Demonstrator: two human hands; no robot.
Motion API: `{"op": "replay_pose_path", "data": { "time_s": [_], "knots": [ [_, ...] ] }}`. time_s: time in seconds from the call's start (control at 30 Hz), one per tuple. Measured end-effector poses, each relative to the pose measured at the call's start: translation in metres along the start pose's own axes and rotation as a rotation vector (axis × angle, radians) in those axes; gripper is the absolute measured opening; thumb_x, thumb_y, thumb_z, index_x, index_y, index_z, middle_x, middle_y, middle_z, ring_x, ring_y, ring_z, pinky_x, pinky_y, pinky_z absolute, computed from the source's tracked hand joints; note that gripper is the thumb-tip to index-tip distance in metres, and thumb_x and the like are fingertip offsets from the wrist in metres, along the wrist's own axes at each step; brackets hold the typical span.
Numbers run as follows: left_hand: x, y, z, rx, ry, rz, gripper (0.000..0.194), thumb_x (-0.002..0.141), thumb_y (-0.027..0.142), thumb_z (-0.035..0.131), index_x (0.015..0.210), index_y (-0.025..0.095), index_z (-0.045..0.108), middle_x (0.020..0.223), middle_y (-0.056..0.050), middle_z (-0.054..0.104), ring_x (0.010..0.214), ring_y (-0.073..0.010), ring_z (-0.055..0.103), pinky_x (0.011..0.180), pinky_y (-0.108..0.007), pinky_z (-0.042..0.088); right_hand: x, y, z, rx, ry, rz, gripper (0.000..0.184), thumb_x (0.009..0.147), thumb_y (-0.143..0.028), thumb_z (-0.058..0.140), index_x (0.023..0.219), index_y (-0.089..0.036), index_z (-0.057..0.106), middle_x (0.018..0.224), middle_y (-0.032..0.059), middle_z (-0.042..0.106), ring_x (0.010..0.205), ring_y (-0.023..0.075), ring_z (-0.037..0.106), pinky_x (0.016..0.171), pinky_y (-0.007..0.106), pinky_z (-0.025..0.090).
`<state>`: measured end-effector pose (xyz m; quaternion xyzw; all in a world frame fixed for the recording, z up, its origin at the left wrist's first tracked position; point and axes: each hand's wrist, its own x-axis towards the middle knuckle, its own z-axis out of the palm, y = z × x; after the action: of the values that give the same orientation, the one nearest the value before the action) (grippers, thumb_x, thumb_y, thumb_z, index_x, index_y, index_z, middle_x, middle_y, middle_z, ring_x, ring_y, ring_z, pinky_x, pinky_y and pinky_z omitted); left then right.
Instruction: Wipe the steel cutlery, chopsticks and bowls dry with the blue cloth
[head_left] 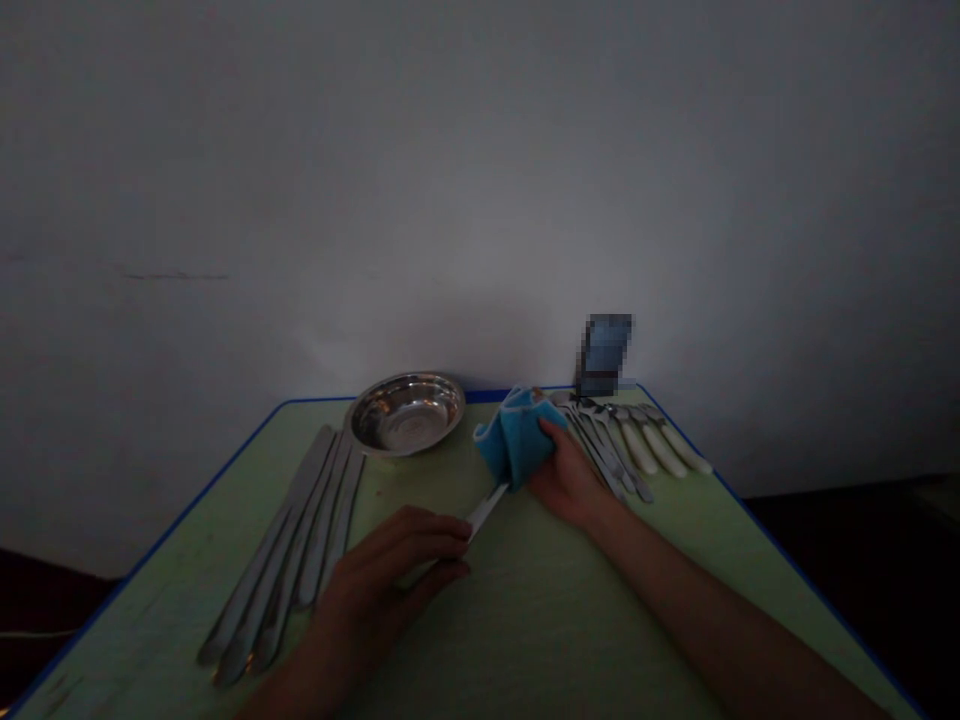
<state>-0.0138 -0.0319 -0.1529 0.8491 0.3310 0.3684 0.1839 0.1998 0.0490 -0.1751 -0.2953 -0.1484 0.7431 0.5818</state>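
Head view: at the left of the frame, long flat metal utensils (279, 562) lie fanned on the green surface (480, 640), near a shiny metal bowl (409, 425) at the upper middle. Below it, the left hand (397, 560) pinches the near end of a slim utensil (487, 513) at the center, its far end hidden in a blue cloth (517, 440). The right hand (562, 475) grips that cloth, apart from the left. The step in hand looks like wiping; carrying it on calls for a steady pinch on the left and the cloth drawn along the utensil by the right. Right of the cloth lie slender metal cutlery (609, 455) and, behind, a pixelated upright object (606, 352), then pale-handled cutlery (666, 452) farthest right.
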Motion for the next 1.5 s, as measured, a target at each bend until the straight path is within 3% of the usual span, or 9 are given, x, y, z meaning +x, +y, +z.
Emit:
{"op": "replay_pose_path", "data": {
  "time_s": [0.13, 0.3, 0.4, 0.57, 0.8, 1.03, 1.5],
  "knots": [
    [0.0, 0.0, 0.002, 0.058, -0.025, -0.088, 0.009, 0.079, 0.024, 0.065, 0.087, 0.024, 0.062, 0.091, 0.0, 0.062, 0.081, -0.014, 0.061, 0.069, -0.023, 0.051, -0.003, 0.002, 0.0, -0.075, -0.012, -0.025, 0.019, 0.08, -0.027, 0.054, 0.096, -0.019, 0.062, 0.087, 0.0012, 0.072, 0.091, 0.0161, 0.065, 0.089, 0.033, 0.048],
    [0.002, -0.005, 0.006, 0.118, -0.123, -0.332, 0.019, 0.073, 0.03, 0.069, 0.086, 0.022, 0.059, 0.088, -0.001, 0.06, 0.074, -0.0158, 0.059, 0.063, -0.025, 0.049, -0.005, 0.006, -0.003, -0.183, -0.128, 0.005, 0.022, 0.077, -0.029, 0.06, 0.096, -0.017, 0.062, 0.089, 0.0028, 0.072, 0.096, 0.0178, 0.064, 0.091, 0.036, 0.047],
    [0.003, -0.006, 0.006, 0.115, -0.195, -0.399, 0.015, 0.075, 0.031, 0.065, 0.086, 0.022, 0.059, 0.088, -0.001, 0.06, 0.077, -0.017, 0.059, 0.066, -0.027, 0.049, -0.005, 0.008, -0.006, -0.258, -0.163, 0.007, 0.025, 0.075, -0.031, 0.063, 0.096, -0.018, 0.063, 0.091, 0.0029, 0.072, 0.095, 0.0184, 0.065, 0.092, 0.037, 0.046],
    [0.005, -0.004, 0.006, 0.085, -0.299, -0.417, 0.016, 0.081, 0.033, 0.055, 0.091, 0.024, 0.063, 0.096, -0.002, 0.063, 0.087, -0.019, 0.061, 0.077, -0.029, 0.048, -0.006, 0.008, -0.005, -0.303, -0.195, 0.001, 0.029, 0.073, -0.033, 0.065, 0.098, -0.018, 0.063, 0.095, 0.0031, 0.072, 0.096, 0.0183, 0.065, 0.095, 0.038, 0.044],
    [0.004, 0.001, 0.008, 0.222, -0.303, -0.447, 0.016, 0.081, 0.035, 0.052, 0.088, 0.022, 0.059, 0.081, -0.001, 0.063, 0.073, -0.0181, 0.06, 0.065, -0.027, 0.045, -0.008, 0.007, -0.001, -0.299, -0.174, 0.01, 0.029, 0.073, -0.031, 0.065, 0.099, -0.018, 0.063, 0.093, 0.002, 0.072, 0.094, 0.0183, 0.065, 0.096, 0.039, 0.044],
    [0.004, -0.002, 0.01, 0.28, -0.292, -0.393, 0.017, 0.081, 0.036, 0.052, 0.074, 0.021, 0.056, 0.071, 0.0, 0.059, 0.065, -0.0161, 0.056, 0.06, -0.026, 0.04, -0.006, 0.008, -0.004, -0.313, -0.18, -0.003, 0.027, 0.074, -0.032, 0.065, 0.097, -0.019, 0.063, 0.094, 0.0027, 0.072, 0.094, 0.0184, 0.065, 0.095, 0.039, 0.044],
    [0.003, -0.001, 0.011, 0.305, -0.355, -0.406, 0.015, 0.082, 0.033, 0.049, 0.077, 0.02, 0.054, 0.074, -0.001, 0.058, 0.069, -0.0164, 0.055, 0.063, -0.028, 0.039, -0.001, 0.007, -0.004, -0.144, -0.111, -0.002, 0.026, 0.076, -0.032, 0.064, 0.097, -0.018, 0.062, 0.093, 0.0037, 0.072, 0.098, 0.0184, 0.064, 0.09, 0.036, 0.049]
  ]
}}
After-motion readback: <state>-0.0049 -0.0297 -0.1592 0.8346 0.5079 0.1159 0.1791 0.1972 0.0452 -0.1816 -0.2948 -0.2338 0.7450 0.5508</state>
